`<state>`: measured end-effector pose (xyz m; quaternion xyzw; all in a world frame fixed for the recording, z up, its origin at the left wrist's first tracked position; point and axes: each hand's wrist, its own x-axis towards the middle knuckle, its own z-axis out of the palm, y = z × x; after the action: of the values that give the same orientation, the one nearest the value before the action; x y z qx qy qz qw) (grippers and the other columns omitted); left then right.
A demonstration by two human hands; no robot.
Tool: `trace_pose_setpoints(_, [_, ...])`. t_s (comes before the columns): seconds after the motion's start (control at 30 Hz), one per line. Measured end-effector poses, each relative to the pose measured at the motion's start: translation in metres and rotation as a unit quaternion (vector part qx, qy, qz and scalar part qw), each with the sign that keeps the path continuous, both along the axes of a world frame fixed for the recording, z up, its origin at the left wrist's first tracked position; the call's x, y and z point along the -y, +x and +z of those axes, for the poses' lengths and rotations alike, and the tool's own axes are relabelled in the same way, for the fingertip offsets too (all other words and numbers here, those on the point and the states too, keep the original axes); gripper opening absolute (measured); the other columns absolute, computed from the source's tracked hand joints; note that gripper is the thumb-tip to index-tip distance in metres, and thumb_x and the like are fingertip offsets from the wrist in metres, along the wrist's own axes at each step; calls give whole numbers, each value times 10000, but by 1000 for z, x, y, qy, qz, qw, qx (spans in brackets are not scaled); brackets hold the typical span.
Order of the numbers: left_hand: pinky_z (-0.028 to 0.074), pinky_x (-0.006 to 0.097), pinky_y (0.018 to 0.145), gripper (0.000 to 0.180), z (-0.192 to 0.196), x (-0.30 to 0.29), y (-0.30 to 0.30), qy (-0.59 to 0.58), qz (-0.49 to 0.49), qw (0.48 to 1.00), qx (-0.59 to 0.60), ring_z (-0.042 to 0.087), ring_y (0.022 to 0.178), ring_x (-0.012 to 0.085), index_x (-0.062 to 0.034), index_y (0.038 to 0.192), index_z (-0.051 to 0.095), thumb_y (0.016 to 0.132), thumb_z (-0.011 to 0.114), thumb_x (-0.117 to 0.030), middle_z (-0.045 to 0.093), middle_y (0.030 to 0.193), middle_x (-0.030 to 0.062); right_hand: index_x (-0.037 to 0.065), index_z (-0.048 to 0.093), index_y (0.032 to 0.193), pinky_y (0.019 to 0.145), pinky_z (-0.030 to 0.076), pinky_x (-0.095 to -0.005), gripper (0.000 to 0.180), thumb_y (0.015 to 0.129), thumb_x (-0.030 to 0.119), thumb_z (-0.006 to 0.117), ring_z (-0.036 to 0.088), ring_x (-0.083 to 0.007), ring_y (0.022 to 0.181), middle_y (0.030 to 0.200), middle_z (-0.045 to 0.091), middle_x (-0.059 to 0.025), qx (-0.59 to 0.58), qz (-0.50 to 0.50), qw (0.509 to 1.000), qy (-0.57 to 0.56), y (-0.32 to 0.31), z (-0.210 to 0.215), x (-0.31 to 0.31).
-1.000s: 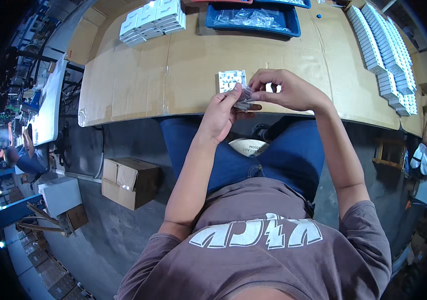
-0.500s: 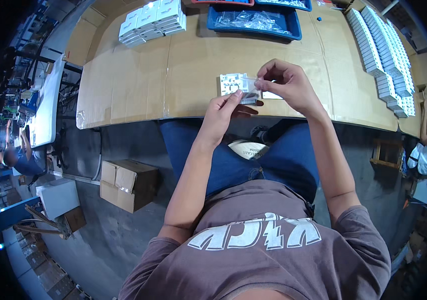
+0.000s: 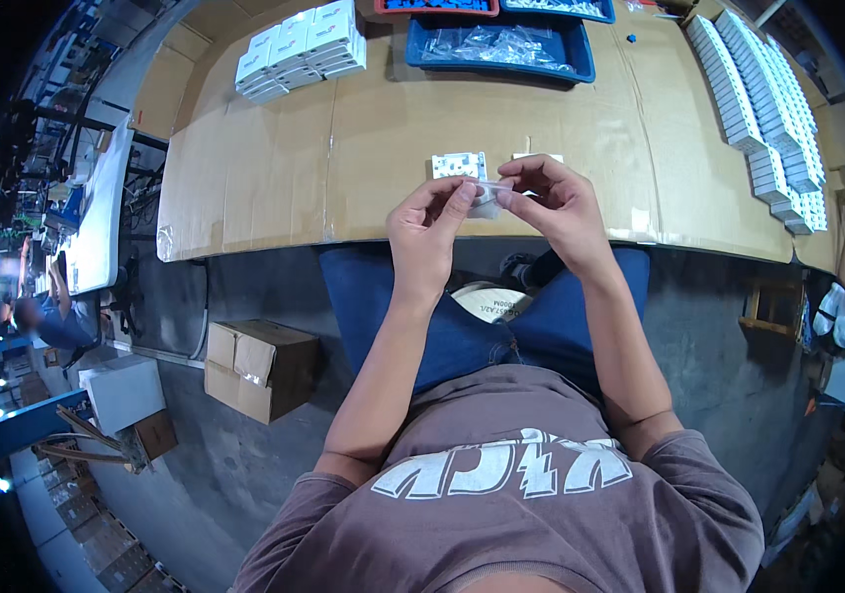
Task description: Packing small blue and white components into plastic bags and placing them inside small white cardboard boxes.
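Observation:
A small clear plastic bag (image 3: 487, 204) hangs between my two hands, close to the table's front edge. My left hand (image 3: 432, 222) pinches its upper left side between thumb and fingers. At the bag's upper right, my right hand (image 3: 556, 208) grips with thumb and forefinger. What lies inside the bag is too small to tell. Just beyond my left fingertips a white plastic part with raised details (image 3: 458, 165) lies on the cardboard-covered table (image 3: 274, 178). Another flat white piece (image 3: 538, 158) is partly hidden behind my right hand.
White boxes (image 3: 304, 49) are stacked at the back left. A blue tray (image 3: 587, 69) of clear bags stands at the back, with a red tray (image 3: 437, 10) behind it. Long rows of white boxes (image 3: 754, 109) line the right. A cardboard carton (image 3: 259, 371) sits on the floor; people work at both sides.
Both hands have drawn nearer to me and closer together with the bag. My right hand has come down from above the white part, and the bag now hangs below the fingertips.

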<state>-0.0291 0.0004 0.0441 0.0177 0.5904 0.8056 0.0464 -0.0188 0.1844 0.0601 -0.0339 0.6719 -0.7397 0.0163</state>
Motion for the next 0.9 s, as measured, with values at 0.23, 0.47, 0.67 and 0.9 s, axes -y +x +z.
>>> trace_pose_setpoints(0.23, [537,256,876,202,-7,-14,7,-44,22,999,-7,680,914,109,35,1109,718,1006,705,-138,740,994,65,-48,704,1090,849,554,-262,165,956,43,731,688,-117,921,1004,744,-80,50,-61,989,-124,13,-18,3])
trace_pose_setpoints(0.47, [531,253,867,179,-4,-20,8,-79,35,995,-48,672,916,102,32,1032,701,1002,718,-144,730,940,49,-44,725,1052,846,551,-256,133,949,38,743,684,-103,927,999,753,-80,55,-86,987,-121,20,-17,2])
trace_pose_setpoints(0.67, [528,259,901,175,-11,-14,12,12,19,999,-23,672,937,105,27,1080,684,1000,715,-126,718,1004,53,-35,725,1049,846,543,-247,120,954,38,736,683,-104,930,1001,751,-72,29,-76,988,-134,18,-22,8])
trace_pose_setpoints(0.9, [517,236,856,145,-16,0,14,-11,2,1000,-17,647,916,73,-2,1107,700,1005,697,-104,707,995,15,-22,697,1053,851,539,-248,118,959,43,727,669,-96,924,981,728,-47,47,-39,993,-97,16,-26,16])
